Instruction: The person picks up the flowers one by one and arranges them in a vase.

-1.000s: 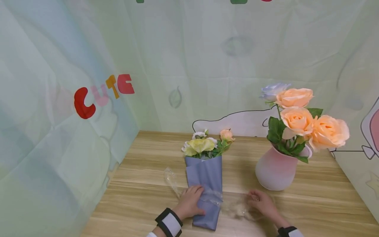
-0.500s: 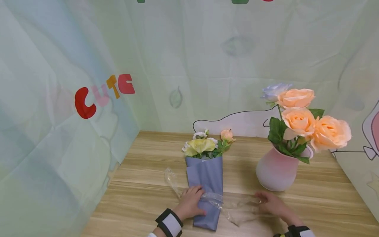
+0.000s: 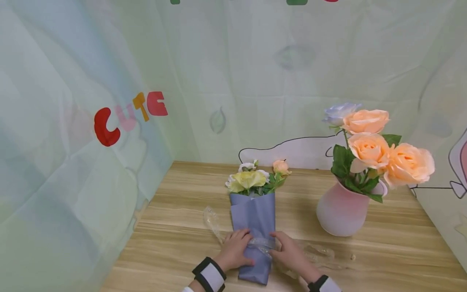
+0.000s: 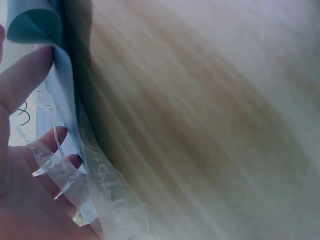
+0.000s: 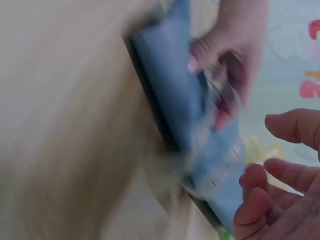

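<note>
Pale green, printed cloth backdrop [image 3: 204, 61] behind and to the sides; coloured letters spelling "CUTE" [image 3: 107, 132] at ten o'clock from the bouquet. Wood-grain tabletop [image 3: 178, 235] beneath.

Rounded pink-and-white vase [image 3: 341, 215] stands upright between two and three o'clock, beyond the right hand [image 3: 290, 251]. In it: large peach roses [image 3: 368, 149] and one lilac rose [image 3: 339, 113].

Blue-grey paper-wrapped bouquet [image 3: 255, 215] lies flat, blooms toward twelve: yellow flower [image 3: 245, 180], white blossoms, small peach bloom [image 3: 281, 167] at one. Sheer, pale ribbon [image 3: 260, 243] crosses its lower half; one loop lies out at ten, loose lengths toward four, partly covered by the right wrist.

Left hand [image 3: 233, 251] presses wrap and ribbon at eight o'clock, thumb and fingers spread. Right hand at four, thumb wide of index, other fingers bent; contact with ribbon: cannot tell.
</note>
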The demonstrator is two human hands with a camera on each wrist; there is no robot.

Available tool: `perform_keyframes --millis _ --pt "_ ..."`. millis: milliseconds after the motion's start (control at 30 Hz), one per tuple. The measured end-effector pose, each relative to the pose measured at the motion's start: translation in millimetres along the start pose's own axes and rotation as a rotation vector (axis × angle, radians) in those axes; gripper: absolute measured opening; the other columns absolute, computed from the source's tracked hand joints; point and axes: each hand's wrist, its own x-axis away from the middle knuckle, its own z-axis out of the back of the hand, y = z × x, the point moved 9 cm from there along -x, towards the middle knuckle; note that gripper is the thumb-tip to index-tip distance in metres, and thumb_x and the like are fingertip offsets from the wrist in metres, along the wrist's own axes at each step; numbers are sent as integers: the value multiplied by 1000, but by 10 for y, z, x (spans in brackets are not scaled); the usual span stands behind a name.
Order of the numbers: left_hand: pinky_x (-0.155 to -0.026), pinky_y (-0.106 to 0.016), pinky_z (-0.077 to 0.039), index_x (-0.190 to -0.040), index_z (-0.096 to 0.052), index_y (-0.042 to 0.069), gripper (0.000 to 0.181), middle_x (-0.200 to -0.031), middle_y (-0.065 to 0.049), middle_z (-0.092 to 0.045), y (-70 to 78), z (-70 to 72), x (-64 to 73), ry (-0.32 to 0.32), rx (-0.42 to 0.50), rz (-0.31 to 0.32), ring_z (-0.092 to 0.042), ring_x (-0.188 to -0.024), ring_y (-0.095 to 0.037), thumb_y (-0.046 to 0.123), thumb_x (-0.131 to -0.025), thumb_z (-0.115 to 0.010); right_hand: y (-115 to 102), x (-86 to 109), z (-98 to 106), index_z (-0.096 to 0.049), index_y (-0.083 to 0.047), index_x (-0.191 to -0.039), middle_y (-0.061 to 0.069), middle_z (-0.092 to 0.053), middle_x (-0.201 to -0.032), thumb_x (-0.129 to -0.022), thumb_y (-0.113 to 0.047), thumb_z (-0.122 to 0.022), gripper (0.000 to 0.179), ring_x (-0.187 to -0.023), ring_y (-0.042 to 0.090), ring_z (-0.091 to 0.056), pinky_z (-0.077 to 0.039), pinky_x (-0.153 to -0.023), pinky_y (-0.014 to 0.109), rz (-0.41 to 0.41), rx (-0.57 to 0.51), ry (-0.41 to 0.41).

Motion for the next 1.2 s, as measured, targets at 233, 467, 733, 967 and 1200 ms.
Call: perform_keyframes --millis 233,467,733,967,1200 --pt "-89 -43 -36 -108 -56 15 62 -122 -7 -51 4 -1 -1 11 3 1 -46 -113 -25 48 -58 -74 -31 -13 -351 -51 1 -116 13 -61 -100 -71 -11 -67 49 -93 28 -57 -45 -78 42 51 2 -73" --pt "-90 -43 -35 -111 -55 14 63 -124 -7 -49 0 -14 -5 -19 16 11 -45 -115 -25 47 -60 -73 -43 34 -553 -58 -6 -95 -6 -53 -71 -69 -15 -66 29 -60 3 -45 -36 -52 20 126 131 -165" --pt "-87 -41 -36 -109 -57 16 63 -122 -5 -53 1 8 1 34 -8 -2 -46 -108 -24 46 -57 -75 68 101 -512 -50 -17 -63 -14 -41 -56 -69 -11 -61 13 -48 -2 -35 -29 -44 17 108 142 -211" --pt "-76 -35 -33 -104 -59 19 63 -116 -1 -56 19 87 27 167 -42 -55 -45 -101 -20 50 -51 -75 149 230 -355 -50 -15 -64 -14 -40 -64 -68 -8 -61 14 -56 -4 -37 -31 -48 15 141 28 -205" --pt "-84 -40 -34 -109 -58 18 63 -121 -3 -54 -20 4 -5 29 13 20 -44 -108 -22 48 -57 -74 245 351 -274 -47 -6 -70 -12 -42 -62 -69 -2 -60 14 -51 -5 -38 -31 -44 14 90 -240 -310"
